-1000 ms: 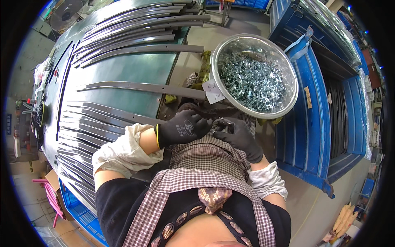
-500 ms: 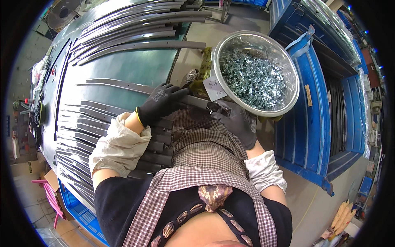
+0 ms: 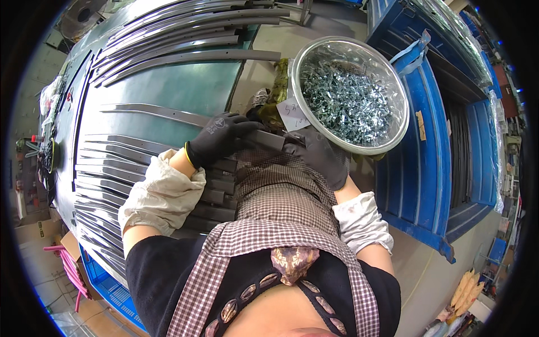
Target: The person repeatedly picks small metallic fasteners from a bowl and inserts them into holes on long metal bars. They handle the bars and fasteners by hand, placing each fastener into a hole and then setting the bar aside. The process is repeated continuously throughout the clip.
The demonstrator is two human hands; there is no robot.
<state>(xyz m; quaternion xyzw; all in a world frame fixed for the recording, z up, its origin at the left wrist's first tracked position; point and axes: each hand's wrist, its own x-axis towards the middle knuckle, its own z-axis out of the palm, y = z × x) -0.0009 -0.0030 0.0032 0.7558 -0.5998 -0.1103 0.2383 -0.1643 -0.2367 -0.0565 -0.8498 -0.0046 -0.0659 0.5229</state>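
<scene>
A long dark grey metal strip (image 3: 160,113) reaches from the table over my lap. My left hand (image 3: 223,136), in a black glove, is closed around it near its right end. At that end, my gloved right hand (image 3: 319,157) has its fingers curled in a pinch. What they hold, if anything, is hidden. Just beyond the right hand stands a clear round tub (image 3: 359,150), full of small shiny metal clips (image 3: 343,104). A white paper card (image 3: 293,115) with writing hangs at its near left side.
More dark strips lie in rows on the green-topped table (image 3: 185,84), near (image 3: 112,168) and far (image 3: 179,39). To the right stands a blue metal rack (image 3: 412,168) with dark strips inside. A blue plastic crate (image 3: 109,289) and pink rods (image 3: 67,272) are at lower left.
My right hand has shifted slightly left and up against the strip's end. A small shiny piece that showed at its fingertips is now out of sight. My left hand keeps its grip.
</scene>
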